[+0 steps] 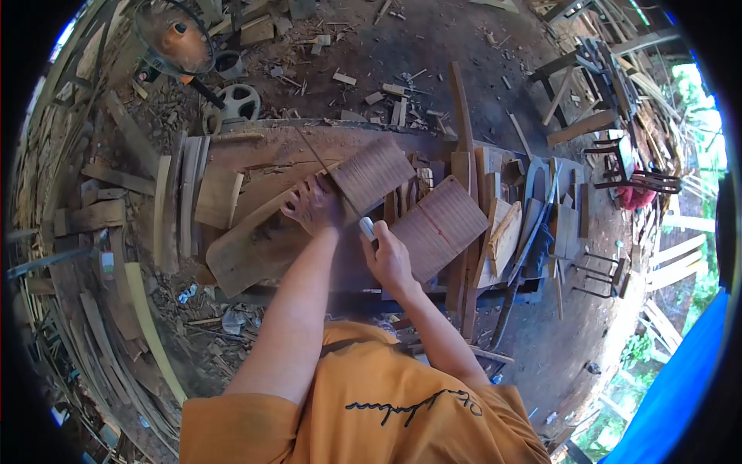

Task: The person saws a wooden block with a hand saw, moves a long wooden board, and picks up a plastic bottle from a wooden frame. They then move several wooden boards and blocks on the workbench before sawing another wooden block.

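My left hand (313,205) lies on a long brown wooden board (259,251), its fingers spread near the middle. Wrapped round the pale handle of what looks like a handsaw (367,226) is my right hand (390,259). The saw's thin blade, seen nearly edge-on, crosses the board just right of my left hand and points away to the upper left. Beyond the blade, the striped end of the board (376,176) extends to the right. A second striped board (442,228) lies beside my right hand. The blade's toothed edge is hidden.
A low workbench (267,151) bears boards and offcuts, with planks (473,232) stacked at its right. A fan (176,42) stands at the upper left. Wood scraps (396,100) litter the floor. Long strips (147,325) lie at left; a small upturned stool (607,274) is at right.
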{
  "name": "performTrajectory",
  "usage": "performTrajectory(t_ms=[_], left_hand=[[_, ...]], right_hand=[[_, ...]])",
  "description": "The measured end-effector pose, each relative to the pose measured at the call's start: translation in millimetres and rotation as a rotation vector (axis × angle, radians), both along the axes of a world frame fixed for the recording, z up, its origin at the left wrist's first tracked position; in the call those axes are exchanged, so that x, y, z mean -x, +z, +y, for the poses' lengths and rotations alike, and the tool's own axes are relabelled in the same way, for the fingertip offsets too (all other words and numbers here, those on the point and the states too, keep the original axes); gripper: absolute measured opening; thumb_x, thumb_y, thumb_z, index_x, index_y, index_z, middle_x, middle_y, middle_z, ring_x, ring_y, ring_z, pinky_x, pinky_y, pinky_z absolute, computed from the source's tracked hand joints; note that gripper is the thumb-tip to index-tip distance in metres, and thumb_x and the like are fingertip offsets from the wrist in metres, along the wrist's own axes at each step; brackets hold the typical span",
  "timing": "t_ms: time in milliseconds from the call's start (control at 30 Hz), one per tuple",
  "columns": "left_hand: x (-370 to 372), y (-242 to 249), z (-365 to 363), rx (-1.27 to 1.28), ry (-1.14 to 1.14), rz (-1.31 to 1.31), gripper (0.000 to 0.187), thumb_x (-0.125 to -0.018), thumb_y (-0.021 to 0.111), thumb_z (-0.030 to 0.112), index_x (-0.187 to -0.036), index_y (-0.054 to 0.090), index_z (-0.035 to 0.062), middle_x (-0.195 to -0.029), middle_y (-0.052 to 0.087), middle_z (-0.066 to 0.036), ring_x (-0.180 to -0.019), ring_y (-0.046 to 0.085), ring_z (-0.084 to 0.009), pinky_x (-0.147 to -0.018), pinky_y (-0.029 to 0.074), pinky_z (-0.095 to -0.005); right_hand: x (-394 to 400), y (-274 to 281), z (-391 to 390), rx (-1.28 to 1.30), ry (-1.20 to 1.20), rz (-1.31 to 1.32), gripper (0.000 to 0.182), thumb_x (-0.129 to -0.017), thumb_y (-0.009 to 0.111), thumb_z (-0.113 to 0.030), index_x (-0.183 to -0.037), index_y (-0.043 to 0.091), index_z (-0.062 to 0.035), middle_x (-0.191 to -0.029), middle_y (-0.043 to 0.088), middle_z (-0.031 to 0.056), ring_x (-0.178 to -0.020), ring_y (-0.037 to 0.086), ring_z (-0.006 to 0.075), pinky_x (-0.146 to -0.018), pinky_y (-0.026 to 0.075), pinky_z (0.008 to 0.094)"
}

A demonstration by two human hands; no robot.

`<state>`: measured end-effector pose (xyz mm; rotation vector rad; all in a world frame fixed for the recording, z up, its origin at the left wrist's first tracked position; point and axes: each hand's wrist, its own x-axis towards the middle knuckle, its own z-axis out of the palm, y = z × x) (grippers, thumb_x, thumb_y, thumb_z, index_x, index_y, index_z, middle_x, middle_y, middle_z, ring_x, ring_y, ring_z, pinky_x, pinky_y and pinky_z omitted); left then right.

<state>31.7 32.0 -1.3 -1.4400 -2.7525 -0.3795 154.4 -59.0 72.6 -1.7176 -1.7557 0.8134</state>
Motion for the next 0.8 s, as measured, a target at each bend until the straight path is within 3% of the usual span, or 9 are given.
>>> performTrajectory(t_ms=[200,267,300,367,433,633,733,800], left_hand=[[3,-6,-2,0.028,-0.082,0.015,0.032,-0.097,0.039,0.037,-0.099,0.064,0.0167,-0.104,0.062,-0.006,-0.107,0.052,-0.0270,-0.098,0.028,-0.0518],[9,-10,-2,0.055,-0.086,0.015,0.032,-0.097,0.039,0.037,-0.098,0.064,0.0167,-0.104,0.062,-0.006,-0.106,0.052,-0.0272,-0.098,0.028,-0.0519],[7,-11,-3,0.051,-0.098,0.015,0.031,-0.097,0.040,0.036,-0.098,0.064,0.0167,-0.104,0.062,-0.006,-0.106,0.052,-0.0273,-0.098,0.028,-0.0519],[2,0,-4,0.054,-0.062,-0.018,0.030,-0.097,0.040,0.036,-0.097,0.064,0.0165,-0.104,0.062,-0.006,-0.106,0.052,-0.0273,-0.098,0.028,-0.0520],[4,8,3,0.043,-0.052,-0.044,0.030,-0.098,0.040,0.035,-0.096,0.063,0.0163,-0.104,0.062,-0.006,-0.106,0.052,-0.0273,-0.098,0.028,-0.0522],[4,-1,0,0.012,-0.051,-0.043,0.028,-0.097,0.043,0.032,-0.095,0.065,0.0157,-0.101,0.064,-0.005,-0.108,0.052,-0.0276,-0.101,0.026,-0.0531],[7,-15,-1,0.027,-0.083,-0.015,0.027,-0.097,0.042,0.031,-0.097,0.064,0.0158,-0.101,0.064,-0.005,-0.108,0.052,-0.0274,-0.101,0.026,-0.0529],[9,-28,-2,-0.005,-0.093,0.074,0.027,-0.097,0.043,0.032,-0.098,0.065,0.0167,-0.101,0.064,-0.004,-0.106,0.053,-0.0275,-0.099,0.027,-0.0528]], right_hand=[[-59,40,-93,0.210,-0.034,-0.045,0.020,-0.090,0.063,-0.018,-0.089,0.048,-0.0050,-0.074,0.059,0.0232,-0.068,0.060,0.0443,-0.056,0.048,0.0489],[-59,38,-97,0.113,-0.087,0.052,0.021,-0.089,0.065,-0.018,-0.088,0.050,-0.0046,-0.073,0.059,0.0226,-0.068,0.061,0.0441,-0.056,0.049,0.0479],[-49,27,-75,0.151,-0.046,0.015,0.021,-0.089,0.065,-0.018,-0.089,0.048,-0.0046,-0.072,0.059,0.0226,-0.067,0.060,0.0442,-0.055,0.047,0.0489],[5,-13,10,-0.024,0.026,-0.027,0.021,-0.092,0.062,-0.019,-0.091,0.045,-0.0051,-0.072,0.058,0.0240,-0.065,0.057,0.0459,-0.054,0.044,0.0514],[7,-1,10,-0.037,0.018,-0.026,0.022,-0.092,0.062,-0.019,-0.092,0.045,-0.0049,-0.072,0.058,0.0240,-0.066,0.057,0.0463,-0.055,0.044,0.0515],[-75,72,-116,0.282,-0.080,-0.107,0.020,-0.089,0.066,-0.018,-0.091,0.051,-0.0044,-0.076,0.061,0.0236,-0.075,0.062,0.0445,-0.061,0.050,0.0459],[-76,55,-111,0.271,-0.096,-0.008,0.020,-0.089,0.066,-0.018,-0.090,0.051,-0.0045,-0.075,0.061,0.0230,-0.076,0.063,0.0439,-0.063,0.050,0.0460],[-40,6,-55,0.147,-0.043,-0.025,0.023,-0.090,0.064,-0.022,-0.090,0.049,-0.0049,-0.072,0.061,0.0215,-0.071,0.062,0.0430,-0.060,0.049,0.0488]])
